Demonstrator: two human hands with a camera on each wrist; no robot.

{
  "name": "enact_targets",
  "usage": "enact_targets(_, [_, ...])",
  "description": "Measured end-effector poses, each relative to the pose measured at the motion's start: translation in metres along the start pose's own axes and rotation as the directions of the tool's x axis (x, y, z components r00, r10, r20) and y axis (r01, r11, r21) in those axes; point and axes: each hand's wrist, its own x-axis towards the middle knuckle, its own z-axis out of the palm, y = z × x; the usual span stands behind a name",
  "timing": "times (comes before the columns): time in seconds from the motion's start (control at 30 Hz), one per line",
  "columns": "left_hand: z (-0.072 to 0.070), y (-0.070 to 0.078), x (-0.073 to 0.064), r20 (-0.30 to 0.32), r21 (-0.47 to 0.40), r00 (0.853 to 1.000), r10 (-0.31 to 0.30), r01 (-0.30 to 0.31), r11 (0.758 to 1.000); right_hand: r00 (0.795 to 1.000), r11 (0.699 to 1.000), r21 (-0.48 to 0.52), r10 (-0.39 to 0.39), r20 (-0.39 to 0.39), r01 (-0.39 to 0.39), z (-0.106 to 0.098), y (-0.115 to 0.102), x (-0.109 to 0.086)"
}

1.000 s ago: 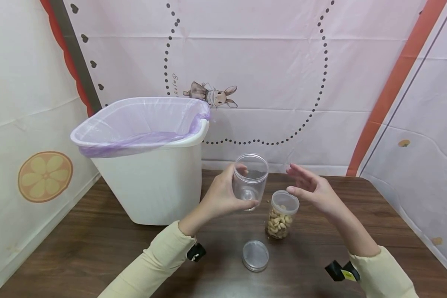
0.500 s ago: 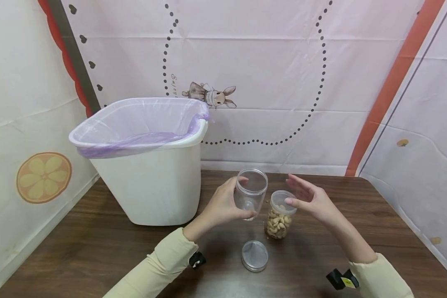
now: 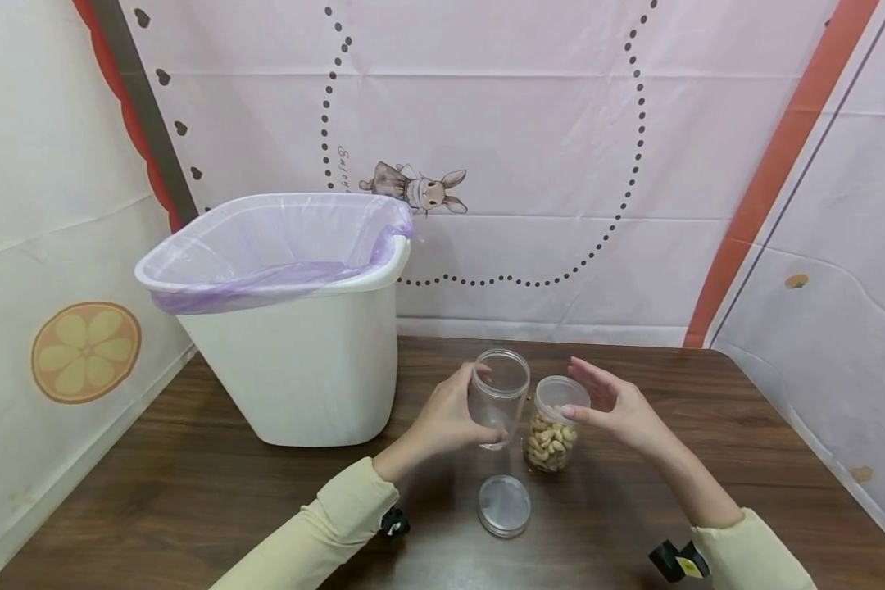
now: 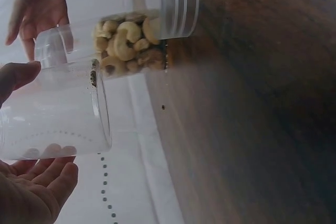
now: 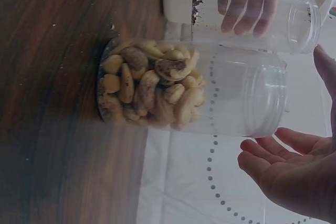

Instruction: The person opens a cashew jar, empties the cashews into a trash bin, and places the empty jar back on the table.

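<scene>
My left hand grips a clear plastic jar around its side, thumb in front and fingers behind. The jar is upright and uncapped, held a little above the table, with dark crumbs at its bottom in the right wrist view. Just right of it, a second clear jar stands on the table, about half full of cashews. Around that jar's top, my right hand is spread, thumb on the near side and fingers beyond. A round clear screw lid lies flat in front of both jars.
A tall white bin with a purple liner stands on the left of the brown wooden table. Patterned cloth hangs behind and at both sides. Tiny crumbs dot the tabletop near the jars.
My left hand has lowered its jar toward the table beside the cashew jar. The right hand has come down slightly and nearer the cashew jar's rim.
</scene>
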Motion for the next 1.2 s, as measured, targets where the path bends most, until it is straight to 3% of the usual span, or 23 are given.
enact_targets(0.6, [0.018, -0.014, -0.001, 0.031, 0.079, 0.995, -0.099, 0.097, 0.992, 1.0, 0.995, -0.099, -0.005, -0.001, 0.005, 0.005, 0.012, -0.002])
enact_targets(1.2, [0.024, -0.022, -0.003, 0.069, 0.117, 0.993, -0.091, 0.082, 0.99, 0.999, 0.997, -0.078, 0.024, -0.037, -0.026, 0.011, 0.018, 0.001])
